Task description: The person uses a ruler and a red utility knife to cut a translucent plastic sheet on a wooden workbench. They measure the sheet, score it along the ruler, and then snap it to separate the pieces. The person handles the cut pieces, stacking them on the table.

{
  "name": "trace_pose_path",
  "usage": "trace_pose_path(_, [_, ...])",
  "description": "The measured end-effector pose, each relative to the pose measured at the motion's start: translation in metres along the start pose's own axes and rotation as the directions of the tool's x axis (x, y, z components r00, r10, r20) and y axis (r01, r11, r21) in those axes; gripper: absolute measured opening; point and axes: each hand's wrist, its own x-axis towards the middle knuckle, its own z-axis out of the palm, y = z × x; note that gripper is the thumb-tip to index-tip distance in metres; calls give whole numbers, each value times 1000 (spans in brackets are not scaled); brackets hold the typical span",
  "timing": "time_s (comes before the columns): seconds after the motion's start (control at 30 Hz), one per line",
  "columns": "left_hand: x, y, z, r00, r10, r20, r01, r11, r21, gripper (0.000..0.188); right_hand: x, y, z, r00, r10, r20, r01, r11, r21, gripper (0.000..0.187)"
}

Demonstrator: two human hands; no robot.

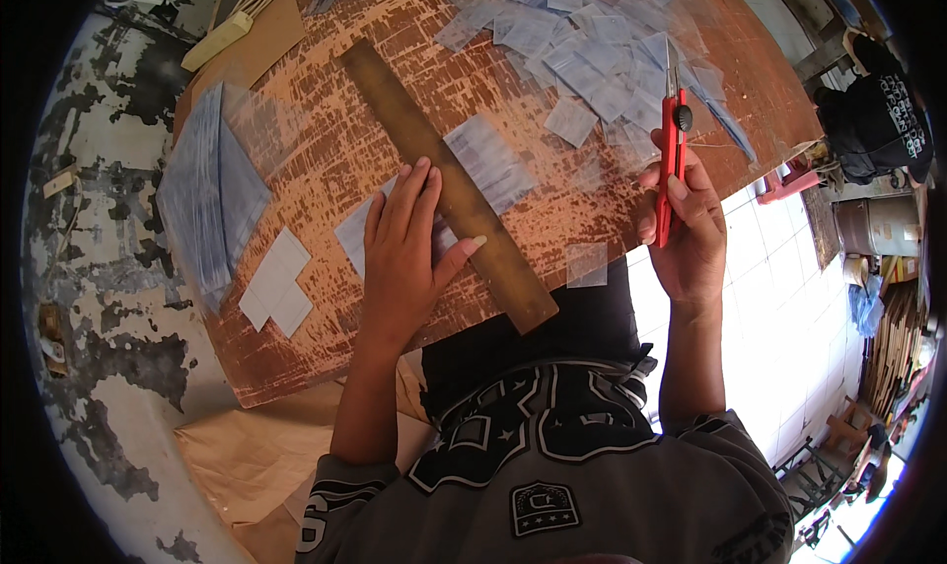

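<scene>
My left hand (402,239) lies flat with its fingers spread on a long brown straightedge (395,105), pressing it to the table. The strip runs slantwise over a bluish clear plastic sheet (486,162), which shows on both sides of it. Raised at the right, my right hand (693,234) is closed round a red utility knife (672,170). Its blade points away from me, and the knife is above the table's edge, apart from the sheet. A small clear plastic square (587,265) sits at the near edge, partly overhanging it.
Many cut plastic pieces (592,56) are heaped at the far right of the worn table (316,160). Stacked plastic sheets (212,189) and a white cross-shaped paper piece (276,281) lie at the left. A power strip (219,39) rests at the far left.
</scene>
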Motion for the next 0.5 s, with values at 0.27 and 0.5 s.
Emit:
trace_pose_path(0.27, [0,1,0,1000,-9,11,9,1000,-3,80,-7,-5,12,1000,18,-2,-18,998,-52,34])
trace_pose_path(0.5, [0,0,0,1000,-1,11,1,1000,-9,80,-18,-4,23,996,89,16,-84,981,-176,30])
